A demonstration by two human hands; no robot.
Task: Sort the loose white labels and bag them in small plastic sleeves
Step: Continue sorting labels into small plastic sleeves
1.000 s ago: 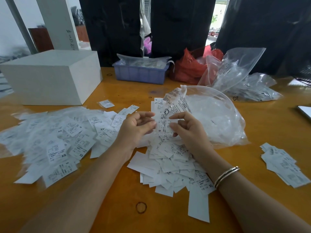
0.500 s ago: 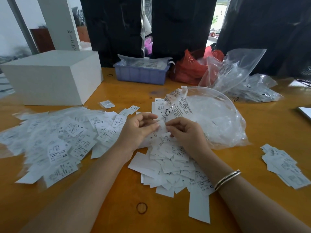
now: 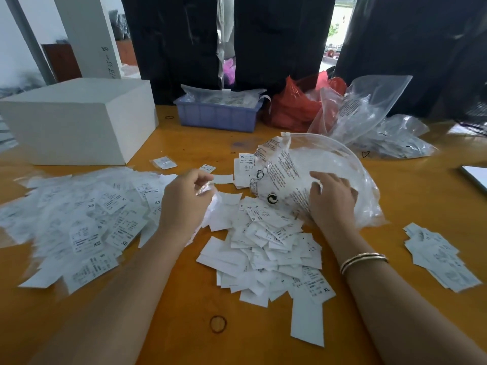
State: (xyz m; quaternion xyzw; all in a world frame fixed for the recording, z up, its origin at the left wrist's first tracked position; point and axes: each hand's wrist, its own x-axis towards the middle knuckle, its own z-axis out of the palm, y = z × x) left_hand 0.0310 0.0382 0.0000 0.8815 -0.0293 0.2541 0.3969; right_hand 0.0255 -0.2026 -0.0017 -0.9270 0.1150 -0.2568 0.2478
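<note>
An orange wooden desk (image 3: 184,299) is seen from above, with two bare forearms reaching forward over it. The left hand (image 3: 184,204) is held over the middle of the desk with its fingers curled, and a small clear plastic sleeve (image 3: 210,192) with something white inside is pinched at its fingertips. The right hand (image 3: 333,198) is laid with straight, spread fingers on a large clear plastic bag (image 3: 329,164), which is lying just behind the middle pile; two thin bracelets (image 3: 363,260) are worn on that wrist. A heap of loose white labels (image 3: 266,248) is spread between and below the two hands. To the left, a wider heap of bagged labels (image 3: 84,219) is spread out, with size marks such as XS and S printed on them. A smaller stack of labels (image 3: 440,259) is set well apart near the right edge. At the back of the desk, a white box (image 3: 79,119) is placed on the left, a blue tray (image 3: 217,118) in the middle, and a red bag (image 3: 295,106) beside more clear bags (image 3: 374,122) on the right. A rubber band (image 3: 218,324) is lying near the front edge.
</note>
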